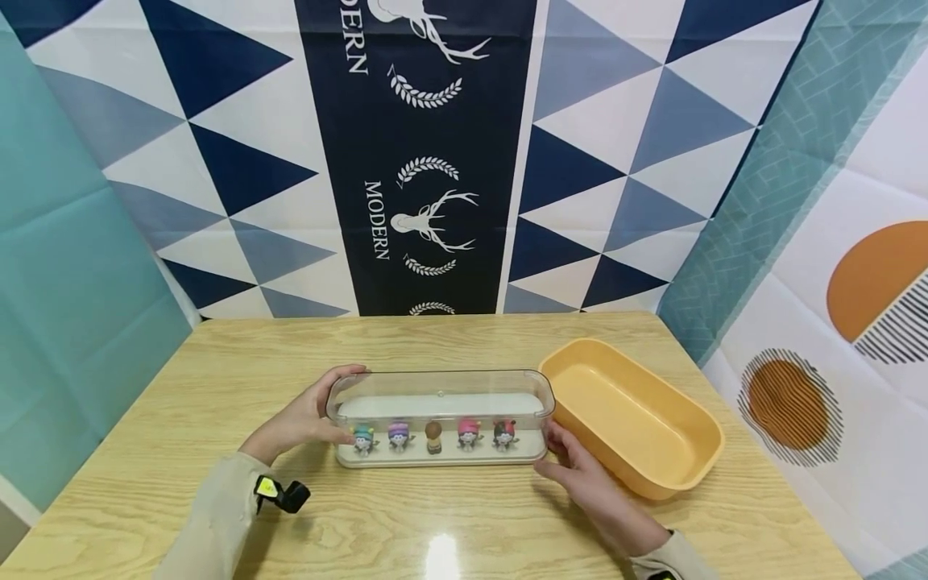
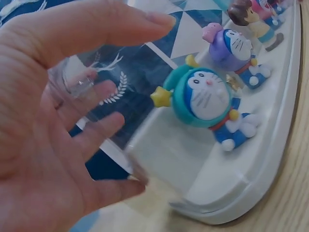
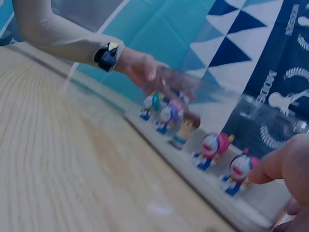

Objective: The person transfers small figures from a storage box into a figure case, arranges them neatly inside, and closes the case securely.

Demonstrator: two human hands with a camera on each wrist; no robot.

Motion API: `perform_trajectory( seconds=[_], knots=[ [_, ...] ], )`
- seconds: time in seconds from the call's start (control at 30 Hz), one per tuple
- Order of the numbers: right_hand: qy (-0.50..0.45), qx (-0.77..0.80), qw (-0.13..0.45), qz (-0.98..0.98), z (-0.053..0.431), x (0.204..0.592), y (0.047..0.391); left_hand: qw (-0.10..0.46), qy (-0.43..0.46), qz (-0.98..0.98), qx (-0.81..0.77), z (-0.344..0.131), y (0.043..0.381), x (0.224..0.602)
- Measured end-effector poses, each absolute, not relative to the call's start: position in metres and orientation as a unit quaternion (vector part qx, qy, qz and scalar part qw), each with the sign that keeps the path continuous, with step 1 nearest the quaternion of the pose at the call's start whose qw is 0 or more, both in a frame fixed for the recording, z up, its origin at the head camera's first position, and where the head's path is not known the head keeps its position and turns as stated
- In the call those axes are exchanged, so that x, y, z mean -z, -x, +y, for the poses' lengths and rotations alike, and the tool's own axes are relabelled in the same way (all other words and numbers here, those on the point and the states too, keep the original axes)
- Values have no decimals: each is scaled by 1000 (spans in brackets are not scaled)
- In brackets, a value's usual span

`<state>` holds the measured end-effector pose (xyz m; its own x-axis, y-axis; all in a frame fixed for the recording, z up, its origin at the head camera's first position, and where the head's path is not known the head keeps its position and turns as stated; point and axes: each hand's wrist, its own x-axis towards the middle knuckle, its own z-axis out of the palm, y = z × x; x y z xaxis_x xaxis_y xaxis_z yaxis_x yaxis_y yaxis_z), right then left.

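Observation:
A long clear-lidded display case [image 1: 441, 461] with a white base stands in front of me. Inside is a row of small toy figures, among them a teal-hooded one [image 2: 203, 101], a purple-hooded one [image 2: 231, 48] and a brown-haired one [image 1: 433, 437]. My left hand [image 1: 319, 415] is around the left end, fingers spread behind the clear lid [image 1: 442, 383] and thumb stretched along its front. At the right end, my right hand [image 1: 580, 471] has its fingers beside the case and its thumb extended near the front corner. In the right wrist view my right hand [image 3: 292, 169] shows only partly.
A yellow plastic basin [image 1: 638, 411] stands on the wooden table [image 1: 435, 515], just right of the case and behind my right hand. Patterned cloth [image 1: 435, 161] hangs behind the table's back edge, with more cloth at both sides.

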<state>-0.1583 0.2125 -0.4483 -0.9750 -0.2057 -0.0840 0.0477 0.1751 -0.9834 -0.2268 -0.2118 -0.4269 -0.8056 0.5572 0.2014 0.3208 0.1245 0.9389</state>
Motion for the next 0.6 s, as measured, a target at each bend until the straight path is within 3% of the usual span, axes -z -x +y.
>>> perform_trajectory(
  seconds=[0.2, 0.43, 0.6],
  knots=[
    [99, 603, 135, 780, 219, 422, 150, 96, -273, 831, -476, -211, 222, 411],
    [217, 501, 88, 833, 228, 399, 150, 79, -253, 899, -348, -207, 216, 393],
    [239, 366, 50, 898, 236, 378, 151, 63, -225, 932, -276, -195, 210, 378]
  ],
)
